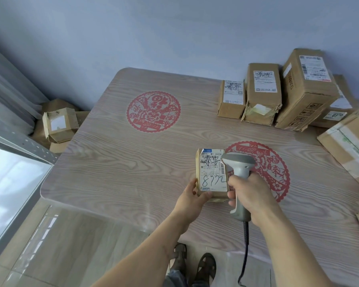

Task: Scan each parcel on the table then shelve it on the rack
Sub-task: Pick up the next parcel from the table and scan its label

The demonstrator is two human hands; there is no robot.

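Left hand holds the parcel; right hand grips the scanner.

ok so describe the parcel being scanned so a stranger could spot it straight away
On the wood-grain table, look at the near edge beside the right-hand red paper-cut circle. The small parcel there is gripped by the left hand under the grey scanner. Only it has 8772 handwritten on its label.

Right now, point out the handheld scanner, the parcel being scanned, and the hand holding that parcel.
handheld scanner (239,162), head view, on its grey head.
small parcel (212,172), head view, on its white label.
left hand (192,198), head view, on its back.
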